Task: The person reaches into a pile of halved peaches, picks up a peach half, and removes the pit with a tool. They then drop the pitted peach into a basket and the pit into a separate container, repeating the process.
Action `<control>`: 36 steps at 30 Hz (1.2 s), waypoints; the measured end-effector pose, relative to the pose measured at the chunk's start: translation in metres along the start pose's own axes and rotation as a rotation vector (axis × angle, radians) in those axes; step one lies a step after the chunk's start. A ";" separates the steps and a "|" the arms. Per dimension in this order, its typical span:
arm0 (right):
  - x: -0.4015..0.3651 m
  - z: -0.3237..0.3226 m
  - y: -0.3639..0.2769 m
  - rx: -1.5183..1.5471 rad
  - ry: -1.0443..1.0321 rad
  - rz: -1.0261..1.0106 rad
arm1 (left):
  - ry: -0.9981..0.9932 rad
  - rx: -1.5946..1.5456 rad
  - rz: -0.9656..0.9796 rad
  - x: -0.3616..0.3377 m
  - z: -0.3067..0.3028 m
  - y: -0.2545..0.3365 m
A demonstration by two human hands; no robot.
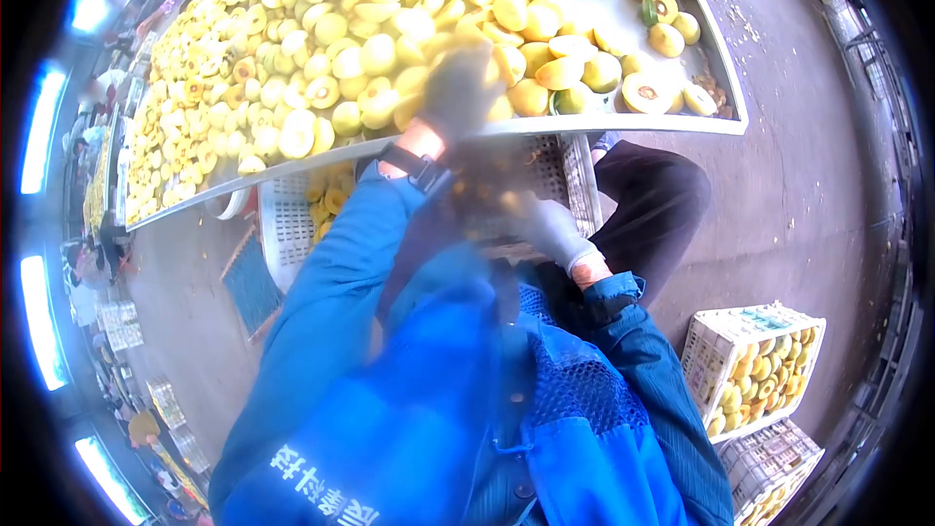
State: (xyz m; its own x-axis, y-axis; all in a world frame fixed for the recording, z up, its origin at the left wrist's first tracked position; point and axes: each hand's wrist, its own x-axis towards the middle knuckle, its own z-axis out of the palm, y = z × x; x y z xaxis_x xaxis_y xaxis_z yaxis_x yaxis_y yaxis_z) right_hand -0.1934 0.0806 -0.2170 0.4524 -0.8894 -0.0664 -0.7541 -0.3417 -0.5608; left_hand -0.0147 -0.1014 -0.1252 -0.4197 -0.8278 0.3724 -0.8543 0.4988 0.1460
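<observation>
My left hand, in a dark glove with a watch at the wrist, reaches over the near edge of a metal-rimmed table heaped with yellow peaches. Motion smears its fingers against the fruit. Many peaches are cut in half and show reddish centres. Lower down and to the right, my right hand wears a pale glove and is close in front of my body, by a white crate under the table edge. Its fingertips fade into a dark blur, so I cannot tell what it holds.
Another white crate with yellow fruit stands under the table on the left, near a blue-green mat. Stacked crates of peaches stand on the floor at right. My bent knee is beside the table. Other people work along the far left.
</observation>
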 end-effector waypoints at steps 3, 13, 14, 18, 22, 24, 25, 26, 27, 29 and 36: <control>0.000 -0.021 -0.017 0.126 0.038 0.132 | 0.090 -0.319 -0.081 0.009 0.011 -0.007; 0.034 -0.143 -0.089 0.173 0.783 -0.081 | -0.078 -0.698 0.071 -0.042 -0.108 0.021; 0.036 -0.143 -0.093 0.275 0.806 -0.104 | -0.115 -0.780 -0.078 -0.041 -0.133 0.053; 0.020 -0.162 -0.118 1.467 0.415 0.292 | 0.021 -0.992 -0.158 -0.058 -0.131 0.070; 0.014 -0.166 -0.122 1.346 0.258 0.236 | 0.147 -0.599 -0.117 -0.095 -0.122 0.078; 0.013 -0.166 -0.125 0.887 0.457 0.138 | 0.233 -0.425 -0.079 -0.104 -0.111 0.078; 0.012 -0.167 -0.127 0.651 0.548 0.089 | 0.278 -0.337 -0.066 -0.106 -0.108 0.080; 0.011 -0.157 -0.118 -0.034 0.787 -0.145 | 0.323 -0.454 -0.150 -0.108 -0.096 0.081; 0.010 -0.152 -0.119 -0.026 0.770 -0.104 | 0.371 -0.572 -0.234 -0.104 -0.093 0.082; 0.001 -0.141 -0.127 -0.004 0.724 -0.025 | 0.310 -0.823 -0.310 -0.100 -0.100 0.073; 0.000 -0.122 -0.135 0.133 0.639 0.021 | 0.392 -0.667 -0.154 -0.101 -0.128 0.087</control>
State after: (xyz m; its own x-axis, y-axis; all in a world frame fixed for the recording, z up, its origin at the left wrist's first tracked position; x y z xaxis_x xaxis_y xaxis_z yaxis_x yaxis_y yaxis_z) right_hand -0.1496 0.0893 -0.0412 0.0348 -0.9149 0.4021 -0.6760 -0.3179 -0.6649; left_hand -0.0076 0.0591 -0.0328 -0.0667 -0.8112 0.5809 -0.4774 0.5372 0.6953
